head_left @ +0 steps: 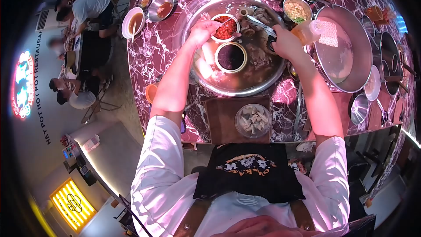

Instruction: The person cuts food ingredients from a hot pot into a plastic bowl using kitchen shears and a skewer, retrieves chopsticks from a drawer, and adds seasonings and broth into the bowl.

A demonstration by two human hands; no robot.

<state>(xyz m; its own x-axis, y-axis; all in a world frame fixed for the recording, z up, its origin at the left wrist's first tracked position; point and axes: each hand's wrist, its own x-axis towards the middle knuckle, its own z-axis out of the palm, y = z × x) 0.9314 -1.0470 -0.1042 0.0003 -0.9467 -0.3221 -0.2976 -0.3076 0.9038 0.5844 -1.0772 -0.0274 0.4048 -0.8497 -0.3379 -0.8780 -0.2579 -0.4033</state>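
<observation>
My left hand (204, 33) is closed in a pinch at the rim of a small bowl of chopped red chilli (226, 30). A thin metal utensil (226, 20) runs from its fingertips over the chilli; its far end is hard to make out. My right hand (286, 43) is closed around the black handles of scissors (262, 25), whose silver blades point left over the large round metal pot (239, 91). A bowl of dark sauce (231, 57) stands in the pot below the chilli bowl. Broth, pieces of meat (258, 63) and pale chunks (202, 66) lie around them.
A clear bowl of grey-white pieces (253, 120) stands near the front edge. To the right are a large metal pan (351, 61) with a noodle block (327, 33) and a squeeze bottle (310, 30). Several sauce bowls (161, 8) line the back. People (90, 11) sit at left.
</observation>
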